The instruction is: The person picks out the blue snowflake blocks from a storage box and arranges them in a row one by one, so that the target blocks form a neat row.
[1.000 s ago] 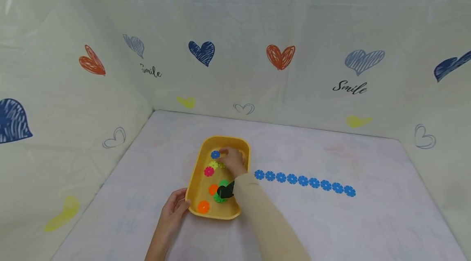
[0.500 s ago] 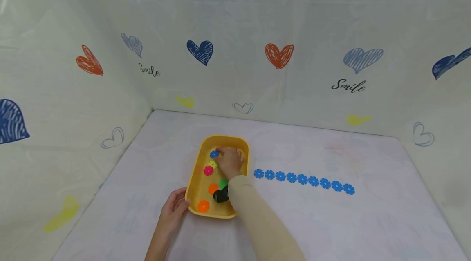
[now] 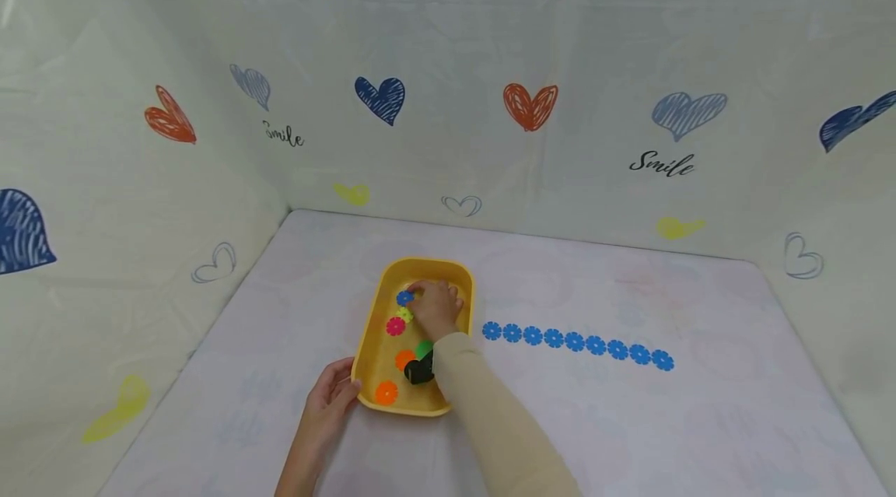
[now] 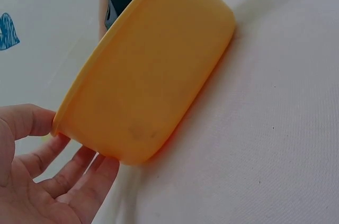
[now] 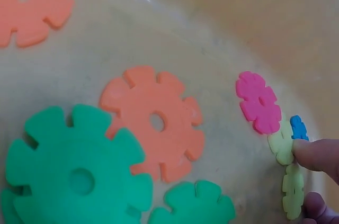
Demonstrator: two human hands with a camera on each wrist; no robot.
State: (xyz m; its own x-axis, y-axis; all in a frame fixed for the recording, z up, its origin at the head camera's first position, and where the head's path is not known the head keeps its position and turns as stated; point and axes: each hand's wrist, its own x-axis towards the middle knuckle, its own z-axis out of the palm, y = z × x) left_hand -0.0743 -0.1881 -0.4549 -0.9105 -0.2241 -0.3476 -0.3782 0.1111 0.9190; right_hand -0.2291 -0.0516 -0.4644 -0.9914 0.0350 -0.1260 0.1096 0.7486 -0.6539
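Observation:
A yellow plastic tray [image 3: 371, 326] stands on the table with several slotted, flower-shaped discs inside. My left hand [image 3: 329, 400] grips its near left corner, thumb over the rim and fingers against the outer wall, as the left wrist view shows. At the tray's far end, my right hand [image 3: 437, 309] pinches the edge of a blue slotted disc [image 3: 404, 298] between thumb and forefinger. In the right wrist view a pink disc [image 5: 258, 102] and pale yellow discs [image 5: 292, 191] lie close to the thumb; the blue disc is mostly hidden there.
Right of the tray, several blue discs [image 3: 574, 341] form a straight row on the table. Orange discs [image 3: 386, 393] and green discs [image 5: 79, 160] lie in the tray's near part. A white sheet printed with hearts [image 3: 530, 106] encloses the table.
The right hand has shifted slightly left within the tray, its fingers closing on the blue disc, which has moved a little toward the near side. The left hand stays at the tray's corner.

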